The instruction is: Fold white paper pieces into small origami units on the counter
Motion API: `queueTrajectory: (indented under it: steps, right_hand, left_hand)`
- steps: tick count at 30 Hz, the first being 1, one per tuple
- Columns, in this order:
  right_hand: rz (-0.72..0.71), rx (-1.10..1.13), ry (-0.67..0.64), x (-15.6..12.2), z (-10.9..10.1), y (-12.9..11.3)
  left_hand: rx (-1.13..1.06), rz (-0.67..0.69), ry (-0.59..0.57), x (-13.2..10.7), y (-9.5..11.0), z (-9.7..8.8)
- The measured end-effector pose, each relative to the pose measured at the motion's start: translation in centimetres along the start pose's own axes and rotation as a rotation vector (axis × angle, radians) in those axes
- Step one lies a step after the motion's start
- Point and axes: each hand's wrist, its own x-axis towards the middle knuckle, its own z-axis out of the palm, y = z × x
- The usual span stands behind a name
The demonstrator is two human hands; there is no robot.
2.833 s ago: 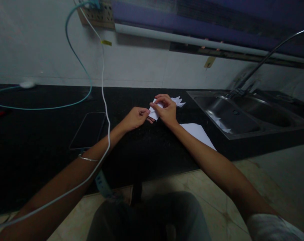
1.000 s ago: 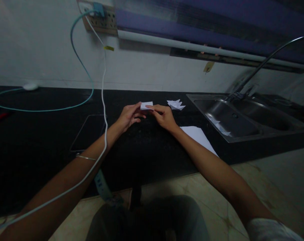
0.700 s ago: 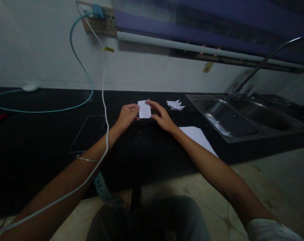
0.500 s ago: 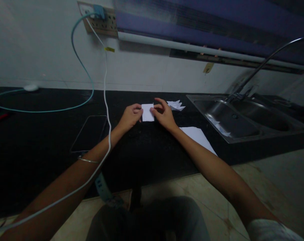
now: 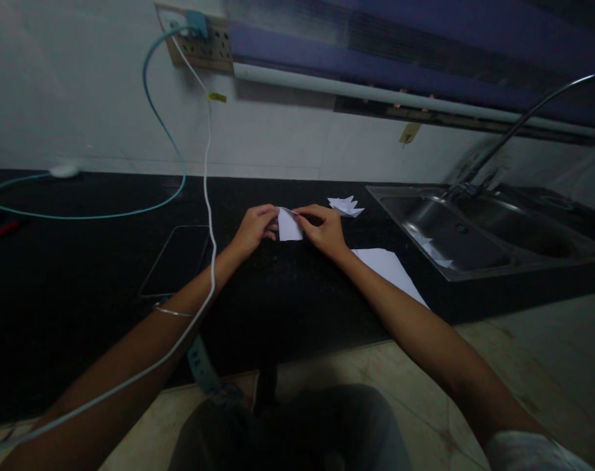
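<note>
A small folded piece of white paper (image 5: 290, 227) is held up between my hands over the black counter. My left hand (image 5: 257, 226) pinches its left edge near the top corner. On the other side, my right hand (image 5: 324, 227) grips the upper right corner between thumb and index finger, where the top edge bends. Just beyond my right hand lie several pointed folded paper pieces (image 5: 345, 206). A stack of white paper sheets (image 5: 388, 271) rests on the counter beside my right forearm.
A dark phone (image 5: 174, 261) lies left of my left forearm. A white cable (image 5: 206, 196) hangs from the wall socket across that forearm. The teal cable (image 5: 96, 216) loops over the counter at left. At right is a steel sink (image 5: 400, 226) with a curved tap (image 5: 513, 127).
The paper's upper right corner has bent over, and my right thumb and finger have closed on it. My left hand stays at the left edge.
</note>
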Motion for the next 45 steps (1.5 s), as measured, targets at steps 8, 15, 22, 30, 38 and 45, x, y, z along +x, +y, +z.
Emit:
queueTrajectory:
  steps: [8,15,22,30,38,45]
  right_hand:
    - [-0.046,-0.036,-0.011,-0.2,0.0,-0.5]
    - [-0.144,-0.090,0.008,-0.1,-0.6,-0.4]
    - [-0.194,-0.117,-0.045,-0.1,-0.7,0.0]
    - [-0.407,-0.179,-0.256,0.3,-1.0,-0.1]
    - [-0.422,-0.258,-0.367,0.2,-1.0,-0.3]
    - [-0.355,-0.270,-0.406,0.1,-1.1,-0.3]
  left_hand:
    - [0.282,0.207,0.068,-0.3,0.3,-0.1]
    - [-0.029,-0.008,-0.057,-0.3,-0.2,-0.1]
    - [-0.199,-0.024,-0.138,-0.6,-0.3,-0.4]
    - [-0.247,-0.057,-0.115,-0.4,-0.3,-0.5]
    - [-0.234,-0.055,-0.093,-0.2,-0.6,-0.9]
    - [-0.205,-0.052,-0.111,-0.2,-0.5,-0.9]
